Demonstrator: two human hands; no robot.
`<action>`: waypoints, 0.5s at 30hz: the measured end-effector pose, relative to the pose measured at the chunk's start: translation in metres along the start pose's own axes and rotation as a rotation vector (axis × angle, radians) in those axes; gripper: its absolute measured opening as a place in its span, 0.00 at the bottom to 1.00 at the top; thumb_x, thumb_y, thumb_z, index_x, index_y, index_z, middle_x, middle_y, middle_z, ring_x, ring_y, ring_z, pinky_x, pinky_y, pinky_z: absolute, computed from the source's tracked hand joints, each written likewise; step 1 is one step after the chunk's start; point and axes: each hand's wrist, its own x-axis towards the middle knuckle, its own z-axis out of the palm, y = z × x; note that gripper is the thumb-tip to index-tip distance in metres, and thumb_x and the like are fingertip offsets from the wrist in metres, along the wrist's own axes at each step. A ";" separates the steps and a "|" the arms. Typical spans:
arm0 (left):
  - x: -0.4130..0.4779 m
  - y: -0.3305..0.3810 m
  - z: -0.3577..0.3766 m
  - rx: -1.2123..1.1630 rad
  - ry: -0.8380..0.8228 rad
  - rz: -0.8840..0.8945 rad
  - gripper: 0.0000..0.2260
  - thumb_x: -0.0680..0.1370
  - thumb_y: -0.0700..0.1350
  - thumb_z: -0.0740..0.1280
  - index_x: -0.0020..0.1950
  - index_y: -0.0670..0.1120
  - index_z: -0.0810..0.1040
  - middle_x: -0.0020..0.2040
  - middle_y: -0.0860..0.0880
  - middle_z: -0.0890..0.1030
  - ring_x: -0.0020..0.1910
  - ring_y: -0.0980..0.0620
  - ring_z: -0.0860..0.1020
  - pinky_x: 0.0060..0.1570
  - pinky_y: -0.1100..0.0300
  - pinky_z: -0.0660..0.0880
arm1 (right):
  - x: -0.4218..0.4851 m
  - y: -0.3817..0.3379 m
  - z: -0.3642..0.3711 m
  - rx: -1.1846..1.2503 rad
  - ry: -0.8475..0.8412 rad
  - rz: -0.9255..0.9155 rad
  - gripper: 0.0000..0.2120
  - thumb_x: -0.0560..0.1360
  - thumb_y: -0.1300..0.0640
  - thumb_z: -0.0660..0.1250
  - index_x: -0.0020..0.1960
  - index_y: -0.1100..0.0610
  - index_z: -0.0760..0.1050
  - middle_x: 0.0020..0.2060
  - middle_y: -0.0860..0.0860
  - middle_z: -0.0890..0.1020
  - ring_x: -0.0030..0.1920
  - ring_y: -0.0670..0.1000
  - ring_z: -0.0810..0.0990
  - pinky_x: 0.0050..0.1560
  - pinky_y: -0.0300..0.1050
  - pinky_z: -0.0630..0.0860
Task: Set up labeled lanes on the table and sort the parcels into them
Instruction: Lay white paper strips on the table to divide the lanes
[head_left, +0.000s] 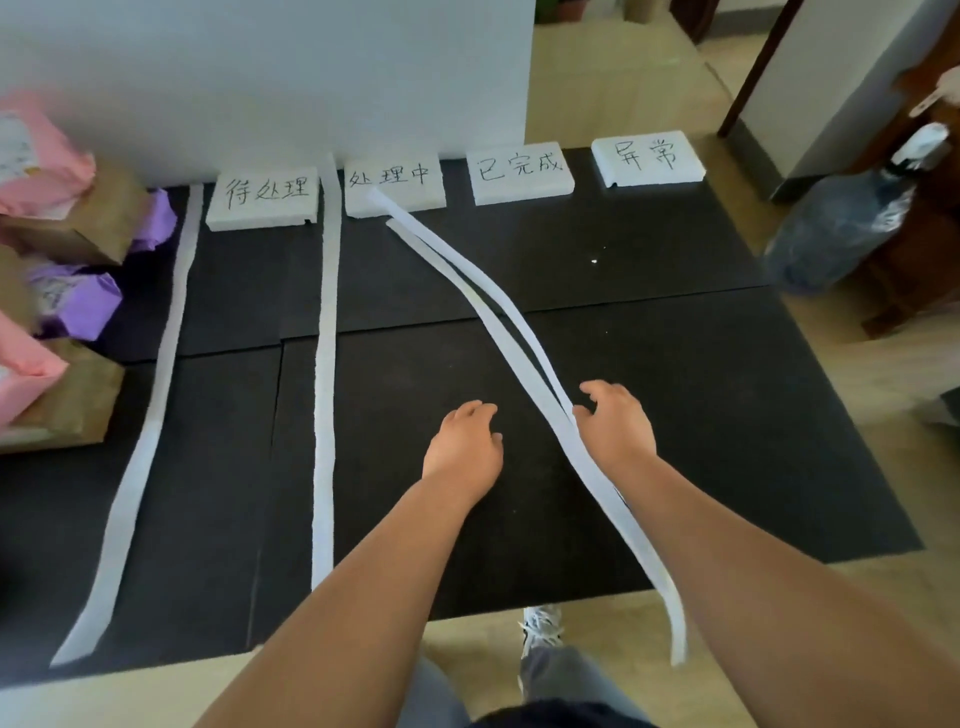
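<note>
A: Status, left to right?

B: Parcels (57, 208) are piled at the table's (701, 364) left edge: pink, purple, brown. None is in a lane. They sit outside the first strip (156, 364), I'd guess so the lanes get finished first.

A: Lanes?

B: First strip and second strip (326, 364) run from far edge to near edge. Label 1 (262, 197) sits between them at the far edge, so that lane looks done. Label 2 (395, 184), label 3 (519, 169) and label 4 (647, 158) follow along the far edge, each heading a lane-to-be. No dividers between them yet.

A: The diagonal ones?

B: Two loose strips (467, 291). One far end lies on label 2's near corner, the other just beside it. Both cross toward the near edge and hang off it, draped over the right forearm. Looks mid-placement. One probably belongs between label 2 and label 3.

A: Hands?

B: Left hand (462, 447) is over bare table between the second strip and the loose strips. Fingers loosely curled, holding nothing, likely free to pin an end. Right hand (615, 426) is just right of the loose strips, thumb against them, fingers curled down. Can't tell whether it's pinching or only touching.

A: Risks?

B: Loose strips overlap near the right hand, so separate them first or both will drag. Bottle (836, 228) stands off the right edge, not in the way.
</note>
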 end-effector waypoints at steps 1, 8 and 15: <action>0.003 0.007 0.004 -0.020 0.009 -0.025 0.21 0.84 0.45 0.58 0.77 0.48 0.64 0.78 0.50 0.63 0.77 0.50 0.60 0.72 0.52 0.64 | 0.007 0.003 -0.002 0.002 -0.022 -0.004 0.19 0.81 0.55 0.63 0.72 0.53 0.70 0.66 0.52 0.75 0.64 0.53 0.75 0.58 0.49 0.77; 0.031 0.044 0.004 -0.183 0.055 -0.153 0.20 0.84 0.42 0.57 0.77 0.50 0.65 0.75 0.49 0.66 0.65 0.48 0.74 0.63 0.50 0.75 | 0.040 -0.004 0.009 0.009 -0.162 0.051 0.23 0.81 0.54 0.65 0.74 0.51 0.66 0.65 0.51 0.77 0.57 0.50 0.80 0.47 0.41 0.74; 0.079 0.044 0.002 -0.413 0.039 -0.318 0.23 0.84 0.41 0.57 0.79 0.48 0.58 0.75 0.48 0.67 0.68 0.48 0.72 0.56 0.60 0.71 | 0.063 0.007 0.018 -0.003 -0.215 0.079 0.20 0.80 0.60 0.63 0.71 0.52 0.70 0.55 0.51 0.81 0.41 0.47 0.78 0.41 0.42 0.78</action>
